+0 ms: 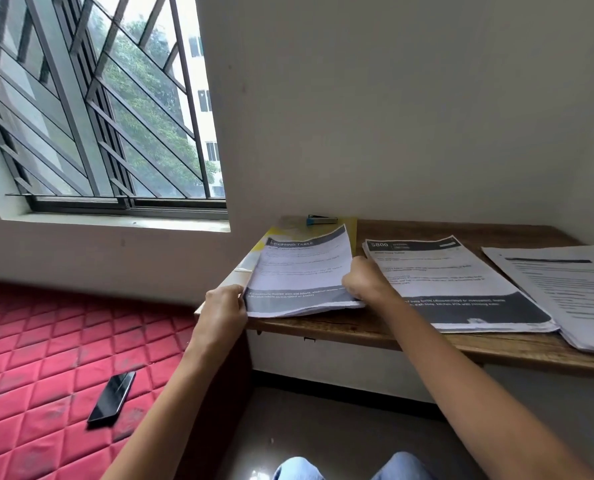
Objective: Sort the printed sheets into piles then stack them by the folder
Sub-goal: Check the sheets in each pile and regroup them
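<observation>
Centre of frame: left-most pile of printed sheets [302,271], header reading "…TABLE", sits over the yellow folder [353,226] at the left end of the wooden desk [357,329]. Both hands are on it. Left hand [224,306] pinches the lower-left corner, thumb on top, the other fingers curled out of sight beneath. Right hand [364,282] clamps the right edge near the lower corner, knuckles up, fingertips hidden under the paper. Gripping from opposite sides reads as squaring the sheets and keeping them from fanning. Cannot tell whether the pile rests fully on the folder or is raised a little at its near edge. The paper spans the gap between the two hands, with its far edge pointing toward the wall. Right of centre lies a second pile [454,282] headed "$800", flat on the desk just beside the right hand. A third pile [565,289] lies at the right edge and overlaps the second. Likely stage: sorting done, stacking by the folder under way. Small blue stapler [321,220] rests on the folder's far end. Lower left, a dark phone [112,398] lies on the red quilted mattress [29,341].
</observation>
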